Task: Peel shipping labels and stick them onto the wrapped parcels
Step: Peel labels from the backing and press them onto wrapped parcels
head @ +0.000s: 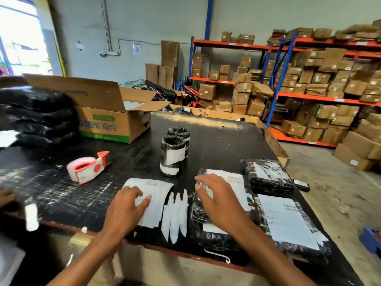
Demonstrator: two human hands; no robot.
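Note:
My left hand (125, 209) lies flat on a stack of white shipping labels (153, 193) near the table's front edge, fingers spread, holding nothing. Beside the stack lie curled white backing strips (175, 215). My right hand (218, 199) presses palm-down on a white label (237, 182) on a flat black-wrapped parcel (206, 234). To the right are another labelled flat parcel (288, 223) and a smaller black parcel (270, 178). Two upright black-wrapped cylinder parcels (173, 157) with labels stand behind the stack.
A red and white tape dispenser (88, 166) sits left of centre on the black table (216, 137). An open cardboard box (107, 118) and stacked black bags (39, 116) fill the back left. Another person's hand (6, 197) is at the left edge. Shelves of cartons stand at the right.

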